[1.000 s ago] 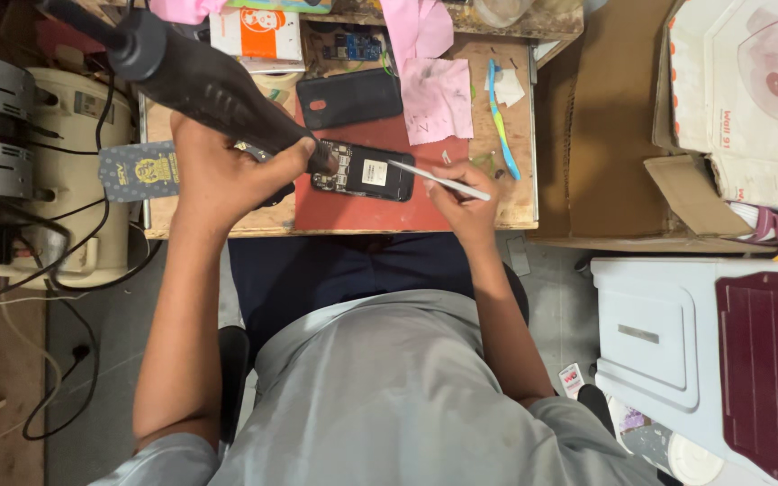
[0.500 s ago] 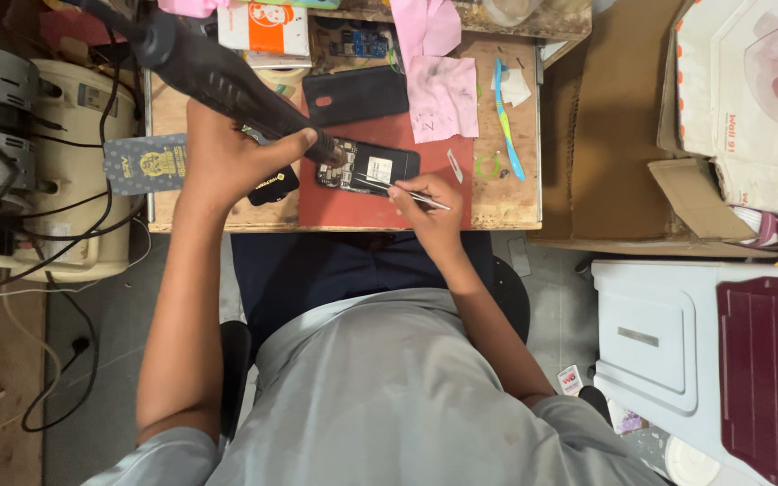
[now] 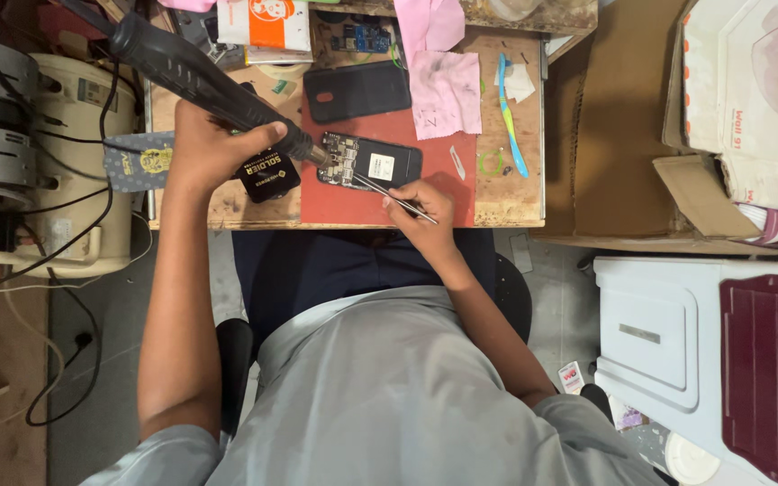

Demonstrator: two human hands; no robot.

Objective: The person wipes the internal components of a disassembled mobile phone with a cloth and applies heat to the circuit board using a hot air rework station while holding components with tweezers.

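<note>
An opened phone (image 3: 373,163) with its circuit board bared lies on a red mat (image 3: 335,200) on a small wooden bench. My left hand (image 3: 212,148) grips a black hot-air gun (image 3: 193,75), whose nozzle points at the left end of the board. Thin metal tweezers (image 3: 387,195) are pinched in my right hand (image 3: 418,207), their tips touching the board near the nozzle. A small black tin (image 3: 268,171) sits just under the nozzle, beside my left thumb.
The phone's black back cover (image 3: 358,90) lies behind it, beside a pink cloth (image 3: 446,92). A toothbrush (image 3: 510,114) and a small blade (image 3: 457,162) lie at the right. A beige machine with cables (image 3: 56,171) stands left; cardboard (image 3: 610,135) and a white appliance (image 3: 668,333) stand right.
My right hand has slid left along the mat, bringing the tweezers' tips onto the board. The hot-air gun's nozzle has closed in on the same spot.
</note>
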